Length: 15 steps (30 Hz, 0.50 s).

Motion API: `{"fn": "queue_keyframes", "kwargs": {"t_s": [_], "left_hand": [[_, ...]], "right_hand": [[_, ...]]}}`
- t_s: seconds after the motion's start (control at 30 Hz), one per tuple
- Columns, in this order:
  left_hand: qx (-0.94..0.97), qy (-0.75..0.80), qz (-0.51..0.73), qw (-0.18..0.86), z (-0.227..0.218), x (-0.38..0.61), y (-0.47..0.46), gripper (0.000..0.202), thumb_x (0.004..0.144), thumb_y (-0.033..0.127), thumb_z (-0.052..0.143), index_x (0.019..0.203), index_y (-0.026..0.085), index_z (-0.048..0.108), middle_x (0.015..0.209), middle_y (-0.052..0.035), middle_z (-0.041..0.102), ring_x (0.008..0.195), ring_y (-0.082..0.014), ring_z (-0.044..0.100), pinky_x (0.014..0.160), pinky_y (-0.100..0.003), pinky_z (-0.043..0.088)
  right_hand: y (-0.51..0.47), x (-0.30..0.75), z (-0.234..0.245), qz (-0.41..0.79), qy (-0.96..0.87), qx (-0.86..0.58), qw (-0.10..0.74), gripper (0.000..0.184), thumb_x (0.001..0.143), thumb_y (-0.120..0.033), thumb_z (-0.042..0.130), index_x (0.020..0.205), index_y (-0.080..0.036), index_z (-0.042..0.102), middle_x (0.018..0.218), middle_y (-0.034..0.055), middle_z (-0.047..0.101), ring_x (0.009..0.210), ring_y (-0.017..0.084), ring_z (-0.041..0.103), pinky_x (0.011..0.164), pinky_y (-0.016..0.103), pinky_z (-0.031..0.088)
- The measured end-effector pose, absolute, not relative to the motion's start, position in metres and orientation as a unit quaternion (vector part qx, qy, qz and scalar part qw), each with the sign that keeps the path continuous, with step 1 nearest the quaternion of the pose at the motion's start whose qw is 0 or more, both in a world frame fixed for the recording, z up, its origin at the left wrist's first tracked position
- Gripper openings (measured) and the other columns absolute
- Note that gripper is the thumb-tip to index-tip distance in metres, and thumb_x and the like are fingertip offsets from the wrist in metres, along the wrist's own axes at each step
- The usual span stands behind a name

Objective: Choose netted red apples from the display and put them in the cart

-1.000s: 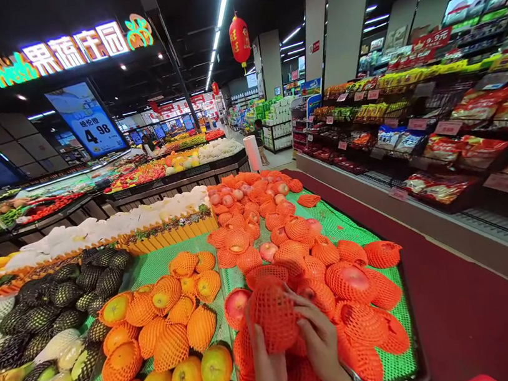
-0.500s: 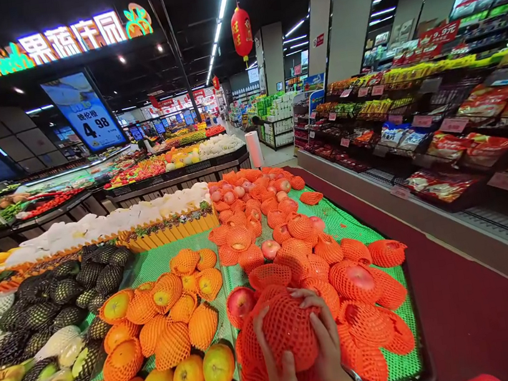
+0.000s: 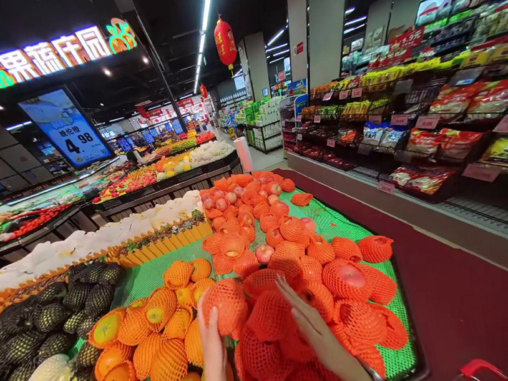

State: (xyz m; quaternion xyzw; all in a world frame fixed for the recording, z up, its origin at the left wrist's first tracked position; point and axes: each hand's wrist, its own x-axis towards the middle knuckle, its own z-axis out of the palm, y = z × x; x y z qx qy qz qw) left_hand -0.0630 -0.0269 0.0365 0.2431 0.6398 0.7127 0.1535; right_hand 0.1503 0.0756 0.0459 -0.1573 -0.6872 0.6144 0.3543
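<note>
The left hand (image 3: 212, 341) cupped a netted apple (image 3: 227, 306) at the pile's (image 3: 299, 310) left edge. The right hand (image 3: 312, 327) lay open, holding nothing, on the pile just right of that apple.

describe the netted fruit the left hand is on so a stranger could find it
Start at the green-matted fruit stand and go to its near end, where the pile in orange foam nets lies. The netted fruit sits at that pile's left edge beside the oranges, the only one under the left hand.

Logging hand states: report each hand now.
Left hand: holding a net-wrapped apple.
Right hand: open, holds nothing, over the wrapped apples.
</note>
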Motion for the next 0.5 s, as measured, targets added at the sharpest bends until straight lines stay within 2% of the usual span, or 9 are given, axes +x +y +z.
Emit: {"fn": "queue_keyframes", "kwargs": {"t_s": [0.1, 0.13, 0.27, 0.33, 0.43, 0.5], "left_hand": [[0.319, 0.677, 0.650, 0.126, 0.042, -0.117, -0.011, 0.062, 0.081, 0.057, 0.061, 0.129, 0.021, 0.046, 0.145, -0.0108, 0.044, 0.140, -0.0292, 0.036, 0.121, -0.044, 0.022], [0.349, 0.687, 0.624, 0.128, 0.041, -0.132, -0.004, 0.062, 0.080, 0.056, 0.062, 0.127, 0.020, 0.048, 0.142, -0.0110, 0.047, 0.139, -0.0294, 0.037, 0.121, -0.043, 0.022], [0.457, 0.709, 0.512, 0.162, 0.025, -0.173, 0.030, 0.058, 0.081, 0.056, 0.057, 0.125, 0.017, 0.051, 0.136, -0.0126, 0.053, 0.133, -0.0313, 0.045, 0.116, -0.044, 0.032], [0.502, 0.721, 0.450, 0.164, 0.012, -0.181, 0.043, 0.058, 0.079, 0.052, 0.060, 0.124, 0.017, 0.053, 0.134, -0.0131, 0.053, 0.132, -0.0316, 0.046, 0.117, -0.046, 0.030], [0.553, 0.739, 0.351, 0.159, -0.008, -0.186, 0.055, 0.062, 0.067, 0.042, 0.071, 0.122, 0.016, 0.059, 0.126, -0.0138, 0.054, 0.127, -0.0339, 0.048, 0.116, -0.050, 0.029], [0.573, 0.748, 0.292, 0.163, -0.017, -0.188, 0.059, 0.063, 0.065, 0.037, 0.069, 0.124, 0.016, 0.059, 0.126, -0.0143, 0.053, 0.126, -0.0347, 0.047, 0.114, -0.051, 0.030]], "right_hand": [[0.094, 0.188, 0.034, 0.565, -0.682, -0.214, 0.411, 0.048, 0.103, -0.047, 0.038, 0.148, -0.031, 0.043, 0.157, 0.0001, 0.030, 0.149, 0.020, 0.023, 0.123, 0.047, 0.015], [0.100, 0.203, 0.029, 0.543, -0.689, -0.234, 0.418, 0.048, 0.102, -0.047, 0.039, 0.147, -0.029, 0.044, 0.157, 0.0014, 0.031, 0.148, 0.022, 0.024, 0.122, 0.047, 0.016], [0.114, 0.257, 0.006, 0.448, -0.727, -0.324, 0.407, 0.048, 0.099, -0.047, 0.047, 0.143, -0.027, 0.052, 0.157, 0.0025, 0.031, 0.147, 0.027, 0.025, 0.119, 0.049, 0.019], [0.114, 0.280, -0.007, 0.422, -0.725, -0.361, 0.407, 0.048, 0.098, -0.048, 0.048, 0.139, -0.026, 0.057, 0.156, 0.0034, 0.033, 0.146, 0.029, 0.028, 0.117, 0.049, 0.023], [0.108, 0.311, -0.032, 0.402, -0.704, -0.413, 0.415, 0.047, 0.097, -0.049, 0.047, 0.136, -0.026, 0.060, 0.155, 0.0036, 0.036, 0.143, 0.029, 0.034, 0.116, 0.048, 0.029], [0.102, 0.331, -0.053, 0.390, -0.687, -0.444, 0.423, 0.047, 0.097, -0.048, 0.047, 0.136, -0.026, 0.061, 0.154, 0.0037, 0.038, 0.142, 0.029, 0.037, 0.115, 0.049, 0.031]]}}
